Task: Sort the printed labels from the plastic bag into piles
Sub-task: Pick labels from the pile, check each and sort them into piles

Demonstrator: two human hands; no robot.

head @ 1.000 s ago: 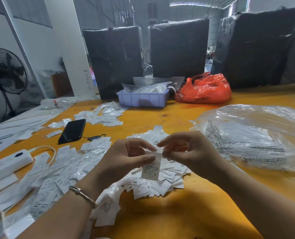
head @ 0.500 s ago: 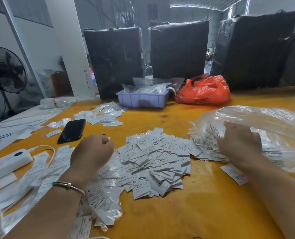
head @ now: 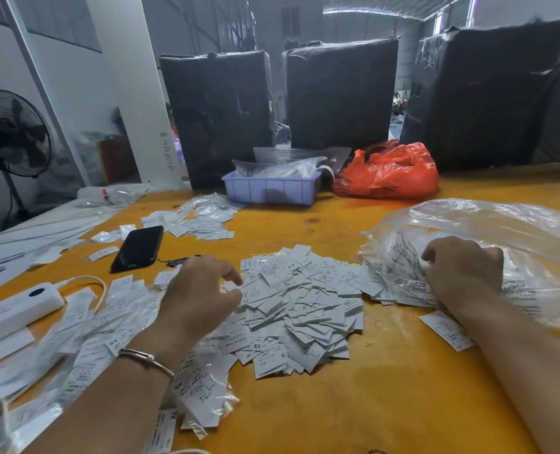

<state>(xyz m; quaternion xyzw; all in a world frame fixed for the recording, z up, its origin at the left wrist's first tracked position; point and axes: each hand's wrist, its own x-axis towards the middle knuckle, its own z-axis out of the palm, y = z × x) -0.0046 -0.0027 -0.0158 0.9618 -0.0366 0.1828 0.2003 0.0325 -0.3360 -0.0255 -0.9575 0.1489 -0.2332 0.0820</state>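
Head cam, fwd-down, close over table (head: 386, 404)

We let go of the single label, moved our left hand (head: 200, 290) over the label pile (head: 300, 309), and reached our right hand (head: 462, 273) into the plastic bag (head: 501, 231).

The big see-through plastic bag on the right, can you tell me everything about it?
The plastic bag is large, clear and crinkly, with shiny folds and dark printed writing on its lower side. It lies slumped on the yellow table at the right, its mouth facing the pile of labels in the middle. More white labels show through it, and some spill out at its opening. The right hand grips the bag near that opening. The left hand does not touch it.
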